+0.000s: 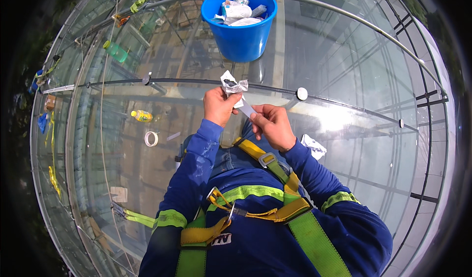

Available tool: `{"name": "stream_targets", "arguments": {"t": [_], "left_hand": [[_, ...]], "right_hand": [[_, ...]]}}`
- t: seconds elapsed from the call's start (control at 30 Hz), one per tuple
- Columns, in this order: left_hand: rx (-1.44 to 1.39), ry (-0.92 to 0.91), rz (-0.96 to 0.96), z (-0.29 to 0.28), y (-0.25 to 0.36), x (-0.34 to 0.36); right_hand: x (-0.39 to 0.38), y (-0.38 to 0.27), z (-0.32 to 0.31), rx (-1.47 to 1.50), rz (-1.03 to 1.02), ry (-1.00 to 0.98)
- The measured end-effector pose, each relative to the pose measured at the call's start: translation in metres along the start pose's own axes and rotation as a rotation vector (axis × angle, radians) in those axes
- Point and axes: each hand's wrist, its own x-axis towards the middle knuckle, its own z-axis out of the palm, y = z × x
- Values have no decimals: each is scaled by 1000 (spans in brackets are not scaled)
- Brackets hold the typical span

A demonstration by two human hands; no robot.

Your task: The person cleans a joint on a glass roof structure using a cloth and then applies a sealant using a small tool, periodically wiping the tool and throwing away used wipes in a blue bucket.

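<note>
My left hand (219,107) is closed on a crumpled piece of printed paper (238,86), with a dark smear in its folds. My right hand (273,125) pinches the lower end of a thin, flat grey strip (247,107) between thumb and fingers. The strip's upper end meets the paper near my left fingers; whether it is tucked inside I cannot tell. Both hands are close together in front of my body, over a dark joint (265,86) between glass panels. Beyond them stands a blue bucket (241,43) with crumpled paper and wrappers in it.
I am on a glass surface (344,144) with round metal fittings (302,94). To the left lie a yellow bottle (142,115), a tape roll (151,138) and a green bottle (115,51). Crumpled white paper (313,146) is by my right elbow. A harness (319,242) crosses my torso.
</note>
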Motion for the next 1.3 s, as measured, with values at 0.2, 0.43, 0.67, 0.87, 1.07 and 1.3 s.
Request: {"name": "stream_targets", "arguments": {"t": [0.2,0.43,0.67,0.87,1.07,1.3], "left_hand": [[315,238,97,-14,39,48],[-111,254,1058,-21,213,86],[-130,270,1689,5,327,216],[81,470,224,-16,293,552],[429,93,266,-18,107,542],[724,-453,141,-10,22,473]], "right_hand": [[8,-21,-16,4,-26,59],[15,34,-95,-131,6,249],[42,40,-116,-106,120,273],[91,17,-134,-141,150,316],[124,5,-143,-84,175,381],[134,21,-145,-22,143,352]]}}
